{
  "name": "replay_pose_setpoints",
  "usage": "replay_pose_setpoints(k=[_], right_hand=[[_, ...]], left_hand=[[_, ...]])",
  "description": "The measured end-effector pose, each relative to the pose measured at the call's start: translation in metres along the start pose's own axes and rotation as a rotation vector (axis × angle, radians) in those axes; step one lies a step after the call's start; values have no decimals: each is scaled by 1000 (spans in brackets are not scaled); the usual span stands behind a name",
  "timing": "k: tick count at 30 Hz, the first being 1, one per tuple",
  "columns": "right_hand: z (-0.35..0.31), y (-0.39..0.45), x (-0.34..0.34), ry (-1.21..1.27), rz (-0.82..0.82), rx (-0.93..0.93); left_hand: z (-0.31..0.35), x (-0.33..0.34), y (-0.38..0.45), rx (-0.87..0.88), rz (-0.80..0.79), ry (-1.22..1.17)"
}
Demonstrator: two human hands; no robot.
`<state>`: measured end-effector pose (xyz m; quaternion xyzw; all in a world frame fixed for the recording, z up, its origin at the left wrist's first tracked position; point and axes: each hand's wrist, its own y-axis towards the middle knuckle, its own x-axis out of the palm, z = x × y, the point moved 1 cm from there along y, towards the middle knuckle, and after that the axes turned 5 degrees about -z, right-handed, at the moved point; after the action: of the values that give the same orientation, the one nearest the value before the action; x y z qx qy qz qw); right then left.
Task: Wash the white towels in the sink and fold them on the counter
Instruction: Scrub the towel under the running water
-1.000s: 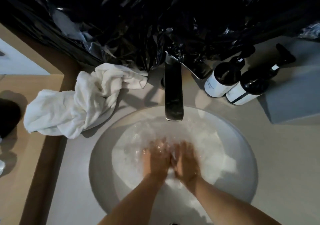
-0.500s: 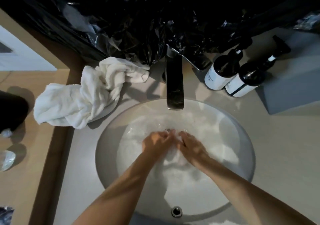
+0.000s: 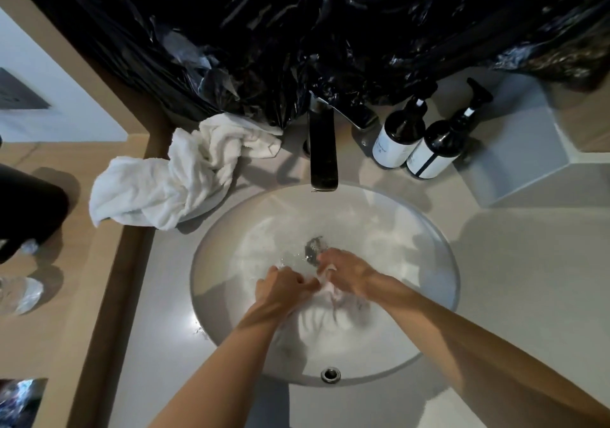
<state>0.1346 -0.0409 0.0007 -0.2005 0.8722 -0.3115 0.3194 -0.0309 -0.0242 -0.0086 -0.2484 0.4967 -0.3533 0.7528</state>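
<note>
White wet towel is gripped by left hand and right hand, fingers closed, at centre frame in the sink.

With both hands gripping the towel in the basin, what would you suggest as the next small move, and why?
Probably wring it: the left hand and right hand already bunch the wet towel low in the sink, so twisting would shed water before it joins the other towel.
</note>
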Motion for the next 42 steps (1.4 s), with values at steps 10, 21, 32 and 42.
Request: replay_pose_setpoints(k=[10,21,32,42], right_hand=[[-3,56,16,-548,-122,114],[-26,59,7,-618,-45,126],[-8,-23,-38,-260,34,56],[-53,-78,-103,124,420,-205]], left_hand=[[-9,7,7,-22,-11,-89],[-7,3,4,-61,-19,-67],[10,-14,-11,88,116,212],[57,-78,-23,177,52,169]])
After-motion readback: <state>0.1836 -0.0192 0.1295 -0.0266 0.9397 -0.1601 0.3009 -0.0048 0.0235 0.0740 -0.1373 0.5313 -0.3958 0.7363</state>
